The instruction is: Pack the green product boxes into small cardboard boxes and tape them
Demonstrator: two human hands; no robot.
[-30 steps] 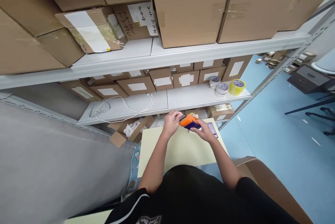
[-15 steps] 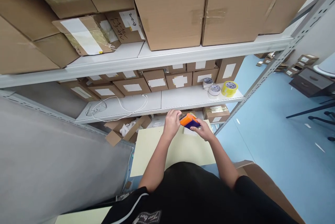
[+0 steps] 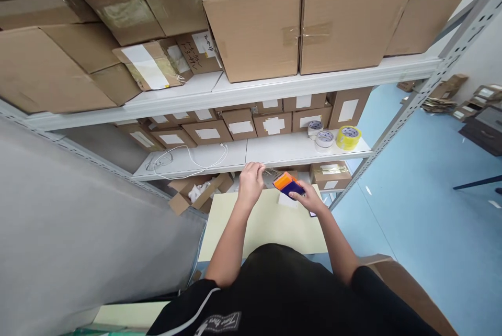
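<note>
Orange-and-purple box [image 3: 287,184] in the air over the near part of the pale table [image 3: 270,228], tilted, orange end toward my left. My right hand [image 3: 309,199] grips it, thumb along the near side. My left hand [image 3: 251,183] hangs just beside the orange end, apart from it, fingers bent together; cannot tell whether they pinch anything. White item [image 3: 288,200] on the tabletop below the box. Beyond: open carton [image 3: 201,204] with white stuff inside; on the shelf [image 3: 270,150], white cable [image 3: 188,152] at left, yellow tape rolls [image 3: 348,138] at right.
</note>
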